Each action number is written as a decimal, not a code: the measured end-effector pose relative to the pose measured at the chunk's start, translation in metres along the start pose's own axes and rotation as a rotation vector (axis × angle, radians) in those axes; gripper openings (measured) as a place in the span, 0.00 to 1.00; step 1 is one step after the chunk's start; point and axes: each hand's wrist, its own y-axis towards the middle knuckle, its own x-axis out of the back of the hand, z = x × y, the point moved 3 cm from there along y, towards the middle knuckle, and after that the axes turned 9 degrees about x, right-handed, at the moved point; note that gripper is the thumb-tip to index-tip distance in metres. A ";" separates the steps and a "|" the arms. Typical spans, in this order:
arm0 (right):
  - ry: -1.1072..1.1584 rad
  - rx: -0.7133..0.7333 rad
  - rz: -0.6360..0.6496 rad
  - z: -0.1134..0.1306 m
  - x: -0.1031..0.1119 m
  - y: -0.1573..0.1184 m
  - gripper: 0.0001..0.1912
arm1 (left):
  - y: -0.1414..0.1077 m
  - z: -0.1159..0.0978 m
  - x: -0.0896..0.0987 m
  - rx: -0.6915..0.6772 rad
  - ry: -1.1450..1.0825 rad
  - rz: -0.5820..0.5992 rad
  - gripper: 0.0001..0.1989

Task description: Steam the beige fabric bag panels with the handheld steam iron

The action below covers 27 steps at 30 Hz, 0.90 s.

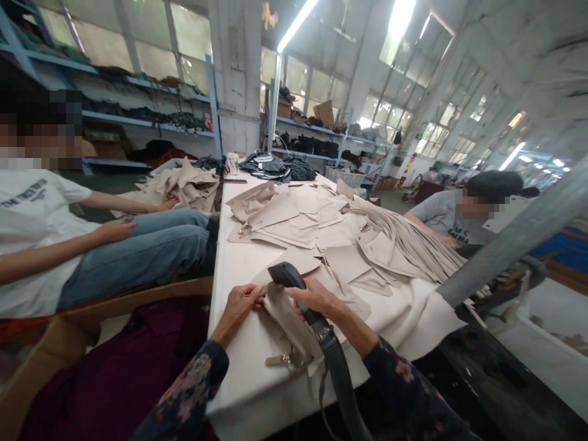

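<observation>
My left hand (pixel 239 309) pinches the upper edge of a beige fabric piece (pixel 290 321) between thumb and fingers. My right hand (pixel 319 297) is wrapped round a black handheld tool with a wide head (pixel 287 274) and a thick black hose (pixel 342 373) running down toward me. The tool's head lies over the top of the beige piece, close to my left fingertips; whether it touches the fabric I cannot tell. Near the piece's lower end hangs a gold-coloured metal zipper pull or clasp (pixel 278 360).
Beige cut pieces (pixel 294 220) are heaped across the white table (pixel 243 380), with long strips (pixel 408 236) at right. A slanting metal post (pixel 514 226) crosses the right side. A cardboard box (pixel 184 288) with purple cloth stands left. One person (pixel 41 226) sits left, another (pixel 445 214) right.
</observation>
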 end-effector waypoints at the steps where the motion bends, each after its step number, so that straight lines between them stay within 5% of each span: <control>1: 0.010 0.016 -0.017 0.001 0.005 -0.001 0.14 | -0.002 -0.002 -0.001 -0.017 0.022 -0.005 0.16; 6: 0.026 0.001 -0.055 -0.013 0.042 -0.052 0.15 | -0.004 -0.005 0.003 -0.079 0.167 -0.035 0.20; 11: 0.024 -0.064 -0.239 -0.047 0.086 -0.150 0.18 | -0.009 -0.003 0.007 -0.253 0.561 -0.324 0.24; 14: -0.016 -0.124 -0.362 -0.064 0.109 -0.205 0.20 | -0.030 -0.010 -0.013 -0.559 0.844 -0.475 0.24; 17: -0.051 -0.166 -0.423 -0.072 0.123 -0.240 0.20 | -0.053 -0.014 -0.053 -0.833 1.019 -0.375 0.22; 22: -0.004 -0.161 -0.357 -0.077 0.121 -0.243 0.19 | -0.066 0.001 -0.110 -0.835 1.249 -0.148 0.19; 27: 0.027 -0.176 -0.266 -0.095 0.112 -0.203 0.18 | -0.064 0.017 -0.116 -0.749 1.340 -0.079 0.19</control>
